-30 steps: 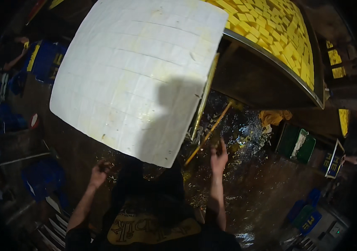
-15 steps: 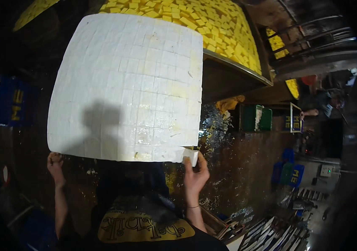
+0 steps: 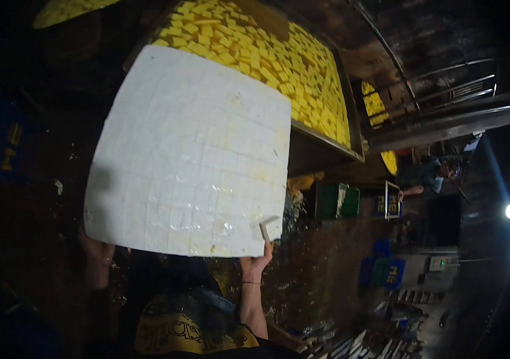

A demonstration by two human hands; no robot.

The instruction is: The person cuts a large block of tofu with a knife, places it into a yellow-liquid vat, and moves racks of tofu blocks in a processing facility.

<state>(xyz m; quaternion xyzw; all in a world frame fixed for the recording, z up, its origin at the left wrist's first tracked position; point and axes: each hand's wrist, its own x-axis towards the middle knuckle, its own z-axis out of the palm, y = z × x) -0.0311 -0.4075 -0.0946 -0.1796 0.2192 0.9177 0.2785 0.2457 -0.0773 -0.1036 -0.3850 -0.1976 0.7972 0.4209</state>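
Observation:
A large white slab of tofu [image 3: 189, 155], scored into a grid of squares, is held out in front of me and hides what lies under it. My left hand [image 3: 96, 254] grips its near left corner, the fingers mostly out of sight beneath. Under the near right edge, my right hand [image 3: 258, 264] supports the slab, with its fingers partly hidden. A loose white tofu block [image 3: 271, 229] sits tilted on top at that corner, beside a small notch where a piece is gone from the edge.
Beyond the slab stands a metal-rimmed vat [image 3: 326, 141] full of yellow tofu blocks [image 3: 255, 57]. Green crates [image 3: 337, 200] and a blue crate [image 3: 381, 272] are on the right, another blue crate [image 3: 5, 143] at left. A person [image 3: 428, 176] holds a frame at far right. The floor is wet.
My right hand has let go of the small block and moved under the slab's edge; the block now rests on top. The slab appears lower and slightly turned, and the view has shifted.

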